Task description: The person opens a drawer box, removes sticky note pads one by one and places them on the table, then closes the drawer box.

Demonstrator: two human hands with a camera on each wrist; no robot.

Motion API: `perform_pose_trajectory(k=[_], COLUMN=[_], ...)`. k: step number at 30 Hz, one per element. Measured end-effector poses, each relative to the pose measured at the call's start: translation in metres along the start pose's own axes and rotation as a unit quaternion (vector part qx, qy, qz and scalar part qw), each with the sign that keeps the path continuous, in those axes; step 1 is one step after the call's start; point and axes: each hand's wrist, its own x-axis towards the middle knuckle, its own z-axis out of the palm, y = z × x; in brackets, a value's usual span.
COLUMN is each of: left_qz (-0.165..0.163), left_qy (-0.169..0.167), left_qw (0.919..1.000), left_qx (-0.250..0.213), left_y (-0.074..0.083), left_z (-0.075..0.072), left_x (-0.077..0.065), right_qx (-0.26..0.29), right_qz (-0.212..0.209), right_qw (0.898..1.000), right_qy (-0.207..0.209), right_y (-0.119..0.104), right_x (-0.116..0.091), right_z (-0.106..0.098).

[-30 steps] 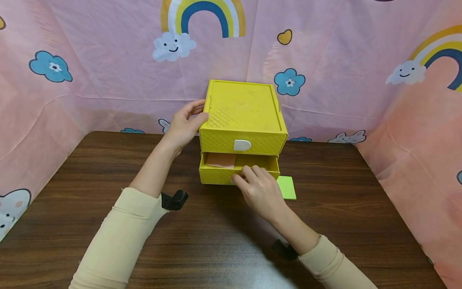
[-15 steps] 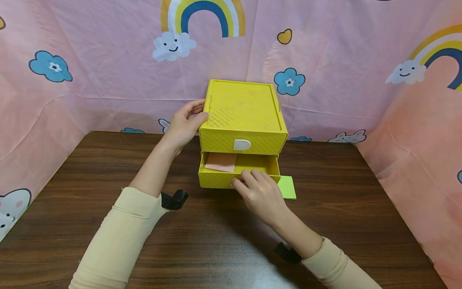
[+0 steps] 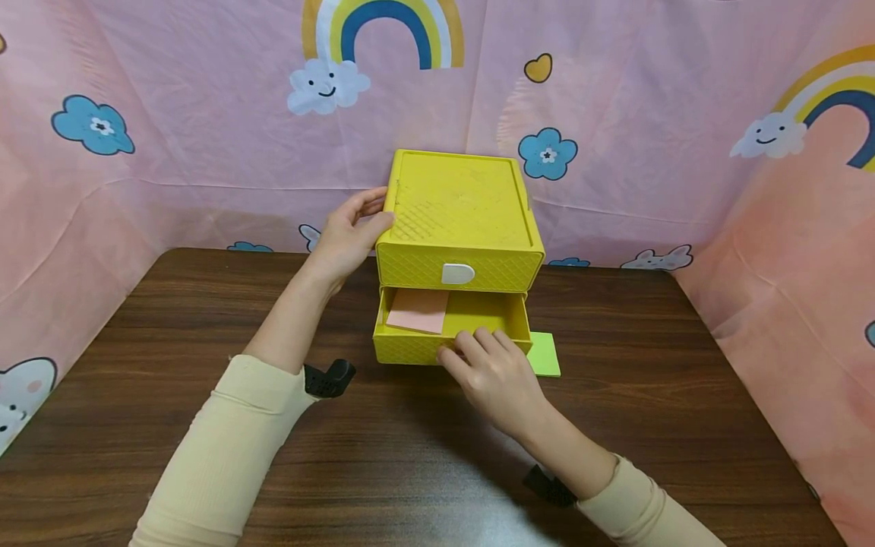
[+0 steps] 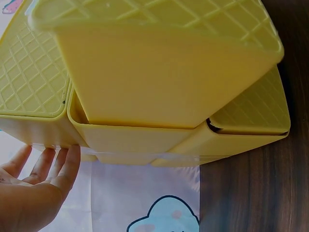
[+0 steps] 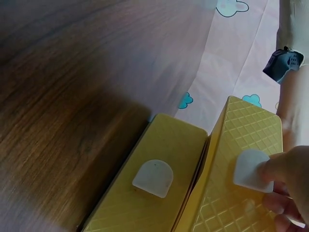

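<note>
Our right hand [image 3: 495, 380] pinching the white handle [image 5: 246, 169] of the pulled-out drawer [image 3: 478, 317], pink paper [image 3: 418, 311] inside at left, our left hand [image 3: 347, 239], fingers parted, touching the yellow cabinet [image 3: 465, 201]

Well behind the left fingers [image 3: 368, 199] ends the left sleeve [image 3: 212, 448], pale cream-yellow, close-fitting and faintly ribbed, its cuff [image 3: 266, 385] turned back in a broad band. At that cuff, on the side towards the right fingers [image 3: 472, 346], sits a black, angled mount [image 3: 330, 378] dotted with small holes. Behind the right fingers, the right sleeve [image 3: 659, 520], the same cream, ends in a creased, folded cuff, beside it a second black mount [image 3: 549, 486].
</note>
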Motion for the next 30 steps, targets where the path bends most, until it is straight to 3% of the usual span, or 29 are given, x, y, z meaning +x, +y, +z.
perform_pose_trajectory(k=[30], left_qz=[-0.009], left_qy=[-0.001], left_qw=[1.0000], left_qx=[-0.003], left_y=[0.001], left_z=[0.001], left_x=[0.000], right_qx=[0.006], right_qz=[-0.030], right_qw=[0.999], right_qy=[-0.009], right_y=[-0.011], right_x=[-0.008], right_z=[-0.015])
